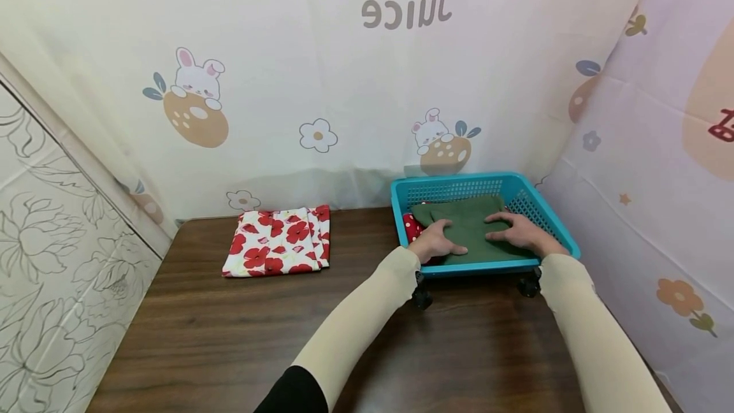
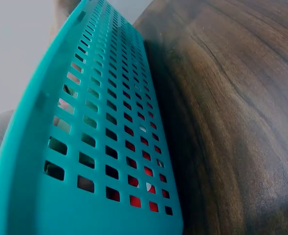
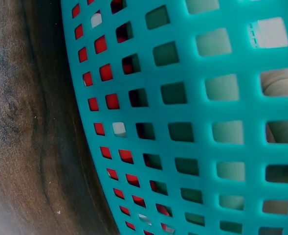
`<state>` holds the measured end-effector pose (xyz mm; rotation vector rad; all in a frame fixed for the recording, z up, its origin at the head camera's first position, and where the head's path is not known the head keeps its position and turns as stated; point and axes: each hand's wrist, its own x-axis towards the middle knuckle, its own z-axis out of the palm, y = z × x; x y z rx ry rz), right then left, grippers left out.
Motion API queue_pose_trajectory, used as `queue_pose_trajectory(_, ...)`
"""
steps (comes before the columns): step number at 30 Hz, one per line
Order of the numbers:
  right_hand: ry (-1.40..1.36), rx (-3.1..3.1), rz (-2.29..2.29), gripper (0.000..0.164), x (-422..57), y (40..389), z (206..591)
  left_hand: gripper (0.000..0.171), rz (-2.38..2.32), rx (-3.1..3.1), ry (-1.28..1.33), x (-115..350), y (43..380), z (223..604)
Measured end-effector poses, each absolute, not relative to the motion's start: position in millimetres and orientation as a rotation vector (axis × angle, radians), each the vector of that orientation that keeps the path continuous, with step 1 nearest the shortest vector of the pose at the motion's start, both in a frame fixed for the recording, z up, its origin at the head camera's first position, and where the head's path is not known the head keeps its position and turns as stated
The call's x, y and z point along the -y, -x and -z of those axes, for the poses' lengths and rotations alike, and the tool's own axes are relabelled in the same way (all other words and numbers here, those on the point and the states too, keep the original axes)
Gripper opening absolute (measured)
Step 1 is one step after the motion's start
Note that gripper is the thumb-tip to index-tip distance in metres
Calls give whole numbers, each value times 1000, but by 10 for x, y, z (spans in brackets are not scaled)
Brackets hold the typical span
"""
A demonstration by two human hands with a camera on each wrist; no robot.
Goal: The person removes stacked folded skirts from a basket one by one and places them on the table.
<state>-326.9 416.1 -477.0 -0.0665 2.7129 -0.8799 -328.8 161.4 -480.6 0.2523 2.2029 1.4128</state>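
Treating the green cloth (image 1: 473, 228) in the basket (image 1: 487, 267) as light and soft

In front of the basket runs the bench (image 1: 258, 336), with two pale sleeves (image 1: 355, 317) reaching over it. The basket's near wall is a grid of holes, red showing through low down and dark green higher up; it looks like plastic, fairly stiff, best taken by its rim.

Just inside the basket's near rim, the left grip (image 1: 438, 242) rests on the green cloth with thumb and fingers spread; the right grip (image 1: 518, 234) lies likewise nearer the basket's right wall. Neither seems to be pinching anything.

The green cloth lies flat and folded in the basket, above a red spotted cloth (image 1: 411, 228). It should be limp, unbreakable and not slippery. Pinching one layer would probably open the folds; better to slide fingers under both side edges, thumbs on top.

Left of the basket, the flowered cloth (image 1: 281, 239) lies folded and should handle much the same. Behind the basket hangs a printed curtain (image 1: 367, 113).
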Motion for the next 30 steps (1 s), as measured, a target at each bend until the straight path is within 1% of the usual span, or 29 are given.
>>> queue_pose_trajectory(4, 73, -2718, 866, 56, -4150, 3274, 4782, 71, -1403, -2250, -225, -1629, 3282, 4802)
queue_pose_trajectory(9, 74, -2704, 851, 52, -4116, 3271, 4772, 80, -1494, -2147, -225, -1606, 3279, 4769)
queue_pose_trajectory(12, 61, -2688, 853, 52, -4097, 3261, 4752, 81, -1504, -2094, -239, -1600, 3299, 4767)
queue_pose_trajectory(23, 58, -2714, 861, 47, -4075, 3251, 4713, 62, -1545, -2165, -133, -1667, 3333, 4816)
queue_pose_trajectory(30, 46, -2755, 908, 44, -4048, 3237, 4701, 68, -1563, -2225, -202, -1662, 3289, 4772)
